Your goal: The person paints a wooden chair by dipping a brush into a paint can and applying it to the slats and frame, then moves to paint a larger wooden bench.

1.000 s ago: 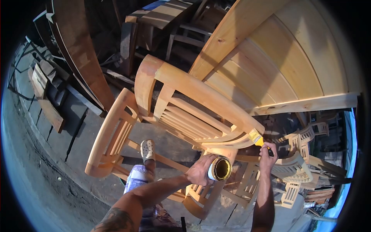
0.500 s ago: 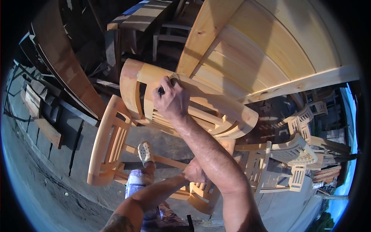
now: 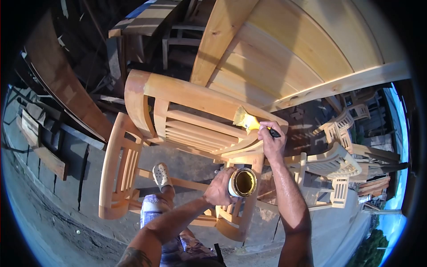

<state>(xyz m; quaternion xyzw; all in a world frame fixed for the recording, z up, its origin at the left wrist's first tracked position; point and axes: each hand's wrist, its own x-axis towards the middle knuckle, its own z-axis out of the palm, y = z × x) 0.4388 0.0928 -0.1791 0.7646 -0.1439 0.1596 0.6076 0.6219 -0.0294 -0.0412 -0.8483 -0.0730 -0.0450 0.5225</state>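
The right hand (image 3: 273, 144) pinches the brush (image 3: 251, 122) near the right of the rail (image 3: 191, 91); the left hand (image 3: 218, 189) grips the can (image 3: 231, 188), nearer; light strokes along the rail should limit drips

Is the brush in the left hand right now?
No, the brush is in the right hand; the left hand holds the can.

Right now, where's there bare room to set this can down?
Open pavement lies between the bench's left armrest and the loose boards. A smaller bare patch sits between your shoe and the backrest. It's crowded at right, with pale chairs and stacked boards, and behind the backrest, where the plank panel looms close.
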